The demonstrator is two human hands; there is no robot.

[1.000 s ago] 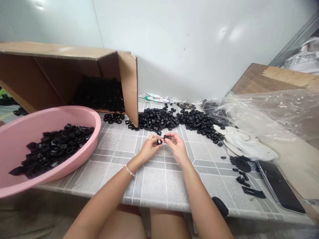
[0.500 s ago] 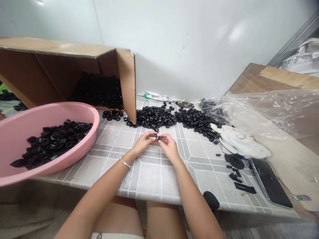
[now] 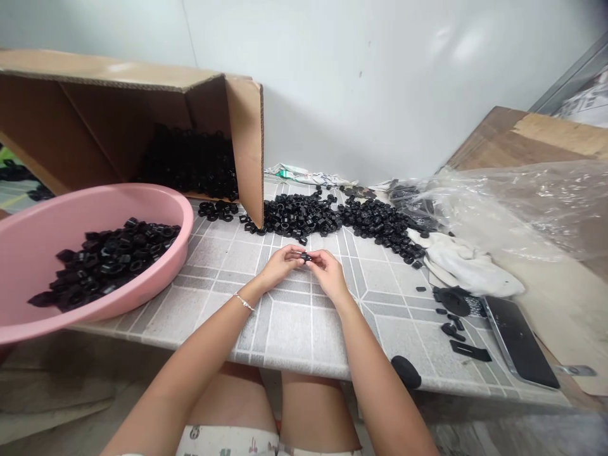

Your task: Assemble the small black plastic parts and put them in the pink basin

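Observation:
My left hand (image 3: 281,265) and my right hand (image 3: 329,271) meet over the middle of the table, both closed in a pinch. Between their fingertips are small black plastic parts (image 3: 304,256), pressed together; their exact shape is too small to make out. Just beyond my hands lies a heap of black plastic nut-like rings (image 3: 297,214). A second heap, of smaller black pieces (image 3: 377,221), spreads to its right.
A pink basin (image 3: 186,237) holding black rings stands at the left. Behind it, a cardboard box (image 3: 249,145) lies on its side with more inside. At the right are a white cloth (image 3: 458,263), clear plastic film (image 3: 517,209), a phone (image 3: 520,342) and loose black pieces.
The black parts in my two hands, slightly apart before, have come together at my fingertips. The whole view has shifted a little.

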